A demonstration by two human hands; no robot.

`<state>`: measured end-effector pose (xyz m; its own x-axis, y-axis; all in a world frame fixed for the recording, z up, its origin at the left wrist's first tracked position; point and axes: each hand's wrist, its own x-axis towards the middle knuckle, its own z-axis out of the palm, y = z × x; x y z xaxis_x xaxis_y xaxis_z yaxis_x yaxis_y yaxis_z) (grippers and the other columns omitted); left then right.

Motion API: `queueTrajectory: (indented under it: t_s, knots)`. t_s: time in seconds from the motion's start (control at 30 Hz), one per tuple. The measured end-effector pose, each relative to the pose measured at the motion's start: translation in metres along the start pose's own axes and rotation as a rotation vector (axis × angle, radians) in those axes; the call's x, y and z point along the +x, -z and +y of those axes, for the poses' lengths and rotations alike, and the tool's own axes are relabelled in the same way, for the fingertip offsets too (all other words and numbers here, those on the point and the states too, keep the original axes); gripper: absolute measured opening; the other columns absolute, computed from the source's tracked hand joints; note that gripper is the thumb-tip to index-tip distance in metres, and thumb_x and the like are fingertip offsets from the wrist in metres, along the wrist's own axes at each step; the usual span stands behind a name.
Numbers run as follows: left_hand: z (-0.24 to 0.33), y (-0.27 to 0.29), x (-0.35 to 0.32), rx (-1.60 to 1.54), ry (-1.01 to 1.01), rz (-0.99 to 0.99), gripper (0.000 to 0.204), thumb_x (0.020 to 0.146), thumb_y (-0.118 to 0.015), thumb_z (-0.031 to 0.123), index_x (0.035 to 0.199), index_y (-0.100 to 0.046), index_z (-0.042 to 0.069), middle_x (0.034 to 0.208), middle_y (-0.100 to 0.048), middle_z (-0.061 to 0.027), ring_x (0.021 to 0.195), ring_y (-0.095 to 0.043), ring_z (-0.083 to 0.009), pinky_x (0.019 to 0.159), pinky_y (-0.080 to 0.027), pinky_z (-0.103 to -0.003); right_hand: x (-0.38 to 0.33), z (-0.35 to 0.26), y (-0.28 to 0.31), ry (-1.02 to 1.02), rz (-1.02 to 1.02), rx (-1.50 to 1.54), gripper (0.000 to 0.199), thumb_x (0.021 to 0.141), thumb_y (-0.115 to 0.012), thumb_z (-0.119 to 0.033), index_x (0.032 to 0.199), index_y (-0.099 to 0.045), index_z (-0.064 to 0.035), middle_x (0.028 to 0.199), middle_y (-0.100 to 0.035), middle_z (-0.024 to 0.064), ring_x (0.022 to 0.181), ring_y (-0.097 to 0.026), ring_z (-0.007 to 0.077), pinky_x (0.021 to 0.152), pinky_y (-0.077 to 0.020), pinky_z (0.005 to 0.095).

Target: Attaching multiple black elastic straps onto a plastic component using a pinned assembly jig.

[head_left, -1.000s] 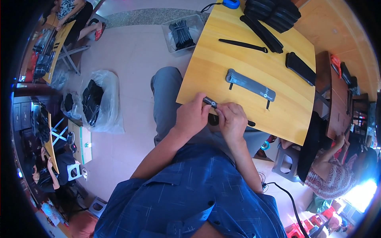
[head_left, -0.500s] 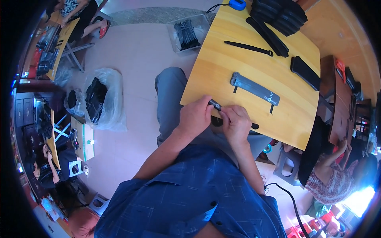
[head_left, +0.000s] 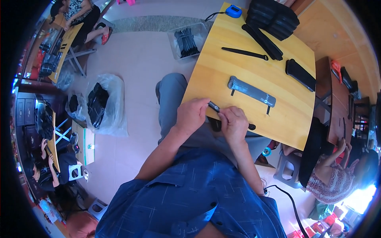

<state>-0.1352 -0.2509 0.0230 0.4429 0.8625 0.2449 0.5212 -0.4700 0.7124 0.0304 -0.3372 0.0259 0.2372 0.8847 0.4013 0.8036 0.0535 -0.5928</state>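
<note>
My left hand and my right hand meet at the near edge of a yellow wooden table. Together they pinch a small dark part with a metal end, held just over the table edge. A black strap sticks out to the right from under my right hand. Further up the table lies a long grey metal bar with two short black tabs. Beyond it rest a thin black strip and a flat black piece.
A stack of black parts and a blue tape measure sit at the table's far end. A clear bin of black strips and plastic bags stand on the floor at left. Other people work at right and far left.
Both hands stay joined on the small part at the table edge. The view has shifted slightly, nothing else on the table has moved.
</note>
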Motion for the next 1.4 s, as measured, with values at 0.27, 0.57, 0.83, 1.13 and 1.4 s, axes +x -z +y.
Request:
queueTrajectory:
  t_s: [0.27, 0.57, 0.83, 1.13, 1.4]
  knots:
    - [-0.004, 0.003, 0.004, 0.019, 0.022, -0.045, 0.015, 0.093, -0.066, 0.012, 0.103, -0.078, 0.011, 0.093, -0.076, -0.0122, 0.087, -0.073, -0.0341, 0.075, -0.059, -0.044, -0.001, -0.001, 0.001, -0.002, 0.002, -0.023, 0.009, 0.081, -0.079, -0.008, 0.087, -0.073, -0.008, 0.082, -0.064, 0.0088, 0.078, -0.064, 0.0314, 0.07, -0.053, 0.0433]
    - [-0.021, 0.015, 0.028, 0.024, -0.117, -0.2, 0.015, 0.093, -0.067, 0.015, 0.1, -0.08, 0.016, 0.094, -0.077, -0.0106, 0.087, -0.073, -0.0342, 0.076, -0.058, -0.045, -0.001, 0.002, 0.001, -0.001, 0.017, -0.028, 0.008, 0.081, -0.079, -0.009, 0.087, -0.074, -0.0082, 0.084, -0.066, 0.008, 0.08, -0.065, 0.0308, 0.071, -0.0534, 0.0423]
    - [0.005, 0.018, 0.021, -0.074, -0.09, -0.132, 0.013, 0.093, -0.068, 0.013, 0.099, -0.08, 0.012, 0.093, -0.077, -0.0127, 0.086, -0.073, -0.0344, 0.075, -0.058, -0.044, 0.001, -0.027, 0.036, 0.349, 0.285, -0.12, 0.02, 0.082, -0.08, -0.009, 0.101, -0.074, -0.0091, 0.088, -0.067, 0.0097, 0.084, -0.068, 0.029, 0.074, -0.0539, 0.0389]
    - [0.052, 0.007, 0.0, -0.197, -0.143, -0.087, 0.015, 0.092, -0.069, 0.002, 0.105, -0.076, 0.005, 0.091, -0.076, -0.0155, 0.079, -0.075, -0.0309, 0.068, -0.058, -0.036, -0.039, -0.008, -0.007, -0.553, 0.075, 1.073, 0.021, 0.107, -0.066, -0.02, 0.115, -0.065, -0.0005, 0.088, -0.065, -0.0012, 0.08, -0.059, 0.0058, 0.072, -0.0494, 0.0223]
    - [0.071, 0.006, -0.004, -0.296, -0.154, -0.11, 0.014, 0.093, -0.067, 0.007, 0.104, -0.075, 0.008, 0.083, -0.074, -0.0119, 0.074, -0.073, -0.0301, 0.065, -0.056, -0.038, -0.041, -0.003, 0.006, -0.523, 0.093, 1.004, 0.021, 0.109, -0.063, -0.022, 0.112, -0.067, -0.0021, 0.089, -0.066, -0.0002, 0.08, -0.058, 0.0067, 0.073, -0.0485, 0.0231]
